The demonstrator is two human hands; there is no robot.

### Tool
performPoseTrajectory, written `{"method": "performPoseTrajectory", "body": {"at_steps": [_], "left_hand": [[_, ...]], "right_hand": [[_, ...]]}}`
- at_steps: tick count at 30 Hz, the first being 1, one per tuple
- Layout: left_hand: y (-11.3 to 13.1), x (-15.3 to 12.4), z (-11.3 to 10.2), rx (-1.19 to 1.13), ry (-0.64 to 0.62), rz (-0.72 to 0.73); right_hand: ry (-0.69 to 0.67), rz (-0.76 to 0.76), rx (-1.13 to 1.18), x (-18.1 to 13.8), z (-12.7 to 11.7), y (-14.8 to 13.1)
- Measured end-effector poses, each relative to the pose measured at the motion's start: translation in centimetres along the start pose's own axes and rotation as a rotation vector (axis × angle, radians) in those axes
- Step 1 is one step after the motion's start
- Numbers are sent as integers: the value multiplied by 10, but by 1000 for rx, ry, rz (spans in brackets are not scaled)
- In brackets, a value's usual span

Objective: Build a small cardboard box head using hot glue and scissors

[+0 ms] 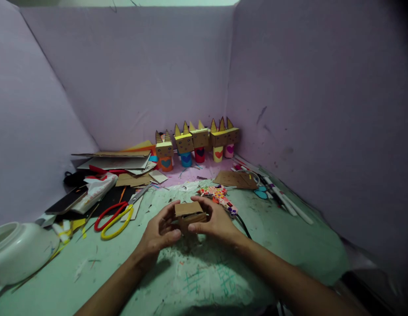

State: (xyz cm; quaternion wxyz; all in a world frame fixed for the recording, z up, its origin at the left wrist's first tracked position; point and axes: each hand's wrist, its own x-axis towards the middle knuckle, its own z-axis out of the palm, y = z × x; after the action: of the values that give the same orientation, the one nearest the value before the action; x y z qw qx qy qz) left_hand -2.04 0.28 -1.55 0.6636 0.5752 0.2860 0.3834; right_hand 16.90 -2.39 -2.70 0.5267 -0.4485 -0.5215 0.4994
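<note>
Fingers [197, 228] of my left hand [159, 232] and right hand [215, 221] are closed around the cardboard box [189, 210] at the frame's lower centre, and I judge that squeezing too hard from these 2 sides could crush it.

The small cardboard box [189, 214] is plain brown and roughly cube-shaped, with a lighter, flat top panel facing up and darker side faces below it. It is held upright and near level between the left hand [159, 232], whose fingertips press its left side, and the right hand [218, 219], which curls around its right side and far edge. It is low over the green table [289, 237]; whether it touches the surface cannot be told.
</note>
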Motion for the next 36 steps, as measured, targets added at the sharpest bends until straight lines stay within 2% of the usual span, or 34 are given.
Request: {"method": "performPoseTrajectory", "body": {"at_steps": [3, 9, 21, 25, 29, 32, 36], "left_hand": [[1, -1, 2, 138, 66, 2], [1, -6, -3, 385, 48, 74], [1, -9, -6, 452, 30, 120], [5, -8, -7, 561, 85, 193], [11, -8, -3, 668, 163, 332], [11, -7, 0, 677, 171, 415], [6, -7, 3, 648, 215, 445]], "right_hand": [[-28, -23, -42, 0, 1, 2], [-106, -28, 40, -2, -2, 5], [-135, -28, 10, -4, -2, 4], [-129, -24, 26, -3, -3, 6], [-116, -18, 20, -3, -4, 7], [-103, -5, 13, -3, -3, 6], [-85, 20, 10, -5, -3, 6]]}}
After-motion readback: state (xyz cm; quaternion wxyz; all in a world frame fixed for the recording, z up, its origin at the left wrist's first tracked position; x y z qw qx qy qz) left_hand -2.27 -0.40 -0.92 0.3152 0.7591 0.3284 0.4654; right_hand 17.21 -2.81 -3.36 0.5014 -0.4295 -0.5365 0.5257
